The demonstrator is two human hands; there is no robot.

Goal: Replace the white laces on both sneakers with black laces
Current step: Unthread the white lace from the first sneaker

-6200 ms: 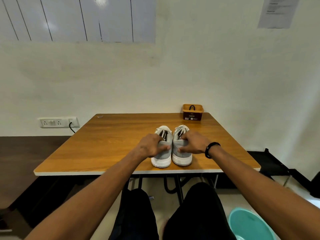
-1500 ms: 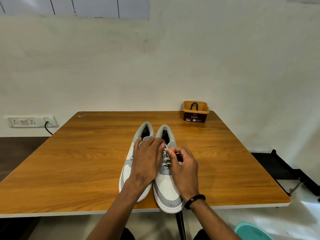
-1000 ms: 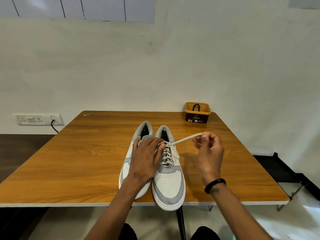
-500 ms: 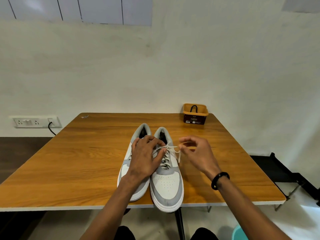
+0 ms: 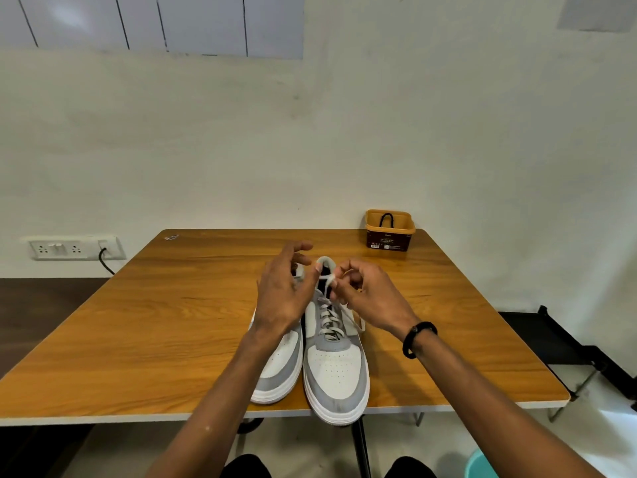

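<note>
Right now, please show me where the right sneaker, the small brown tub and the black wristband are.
right sneaker (image 5: 336, 369): head view, on its white toe cap.
small brown tub (image 5: 390, 237): head view, on its front wall.
black wristband (image 5: 418, 337): head view, on the band at the right wrist.

Wooden table (image 5: 144, 339) with pale edge; two grey-and-white sneakers (image 5: 336, 374) side by side near front edge, toes slightly overhanging; small brown tub (image 5: 389, 232) at far right corner.

Your worktop (image 5: 138, 339), counted.
You have two sneakers (image 5: 336, 374) (image 5: 281, 367), one white lace (image 5: 327, 315), one tub (image 5: 390, 232), two hands (image 5: 281, 298) (image 5: 370, 294).
</note>
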